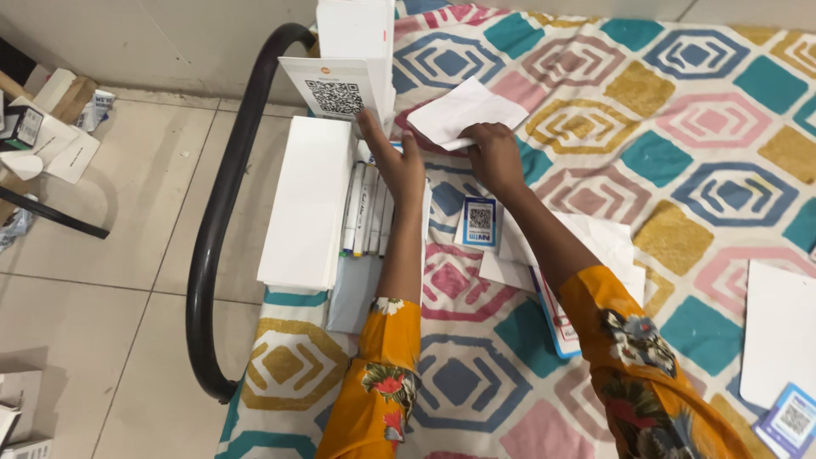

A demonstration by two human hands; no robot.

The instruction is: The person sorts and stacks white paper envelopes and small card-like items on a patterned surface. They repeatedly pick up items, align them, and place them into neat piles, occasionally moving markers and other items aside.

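Here, seen from above: a person w/ 2 bare hands, orange floral sleeves, leans over a bed spread w/ a cloth of coloured hexagons [595,93].

Count: 1 upright white card w/ a square code [334,92], standing at the cloth's far-left edge against a taller white box [355,30]; 1 loose white paper sheet [463,110]; 1 flat stack of white boards [308,204] along the left edge; abt 4 white marker pens [365,212] lying side by side just beside the stack; 1 small blue-framed code card [481,223] flat on the cloth betw. the forearms; 1 more blue code card [792,421] at bottom right, beside a white sheet [778,331].

Left hand [393,157]: arm stretched fwd, fingers extended and together, tips touching the lower right corner of the upright card; not wrapped round it.

Right hand [493,153]: arm also stretched fwd, fingers curled, pinching the near edge of the paper sheet. The sheet is lifted off the cloth, tilted, its long axis running diagonally from near-left to far-right, free end pointing away from the person.

The pens' long axes run away from the person, parallel to the stack. A black curved metal rail [212,255] frames the bed's left edge; tiled floor [127,255] beyond it.
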